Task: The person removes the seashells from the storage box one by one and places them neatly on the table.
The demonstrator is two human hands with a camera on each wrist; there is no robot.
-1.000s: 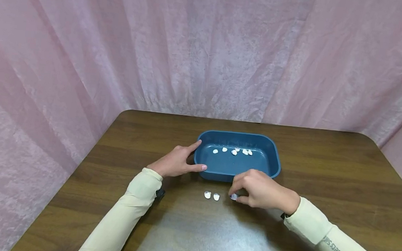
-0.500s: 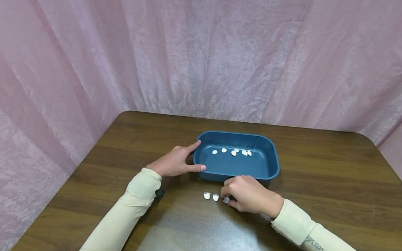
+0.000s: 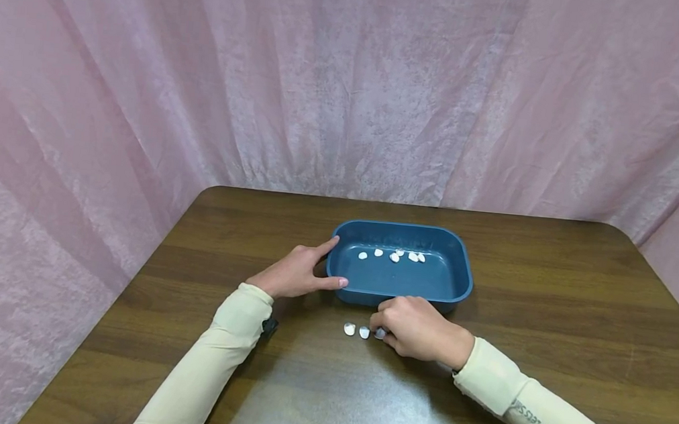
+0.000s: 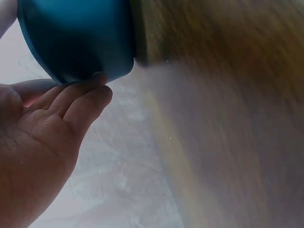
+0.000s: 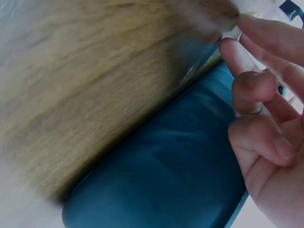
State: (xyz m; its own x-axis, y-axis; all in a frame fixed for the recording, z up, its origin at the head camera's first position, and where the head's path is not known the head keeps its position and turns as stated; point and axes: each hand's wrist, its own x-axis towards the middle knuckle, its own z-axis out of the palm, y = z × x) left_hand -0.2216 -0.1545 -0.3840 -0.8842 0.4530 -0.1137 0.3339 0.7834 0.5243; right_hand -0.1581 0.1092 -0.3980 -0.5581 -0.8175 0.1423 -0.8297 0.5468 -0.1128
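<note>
Pinching a pale piece (image 3: 380, 334), seemingly: right hand (image 3: 417, 328)

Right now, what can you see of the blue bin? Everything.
The blue rectangular bin is open-topped, with rounded corners and a thin rim; it looks like smooth plastic. It sits upright on the wood-grain table, long sides running left to right. Several small white pieces lie on its floor, mostly toward the far side. The left hand touches its left end, thumb at the near corner. The right hand is by the near wall; whether it touches is unclear.
</note>
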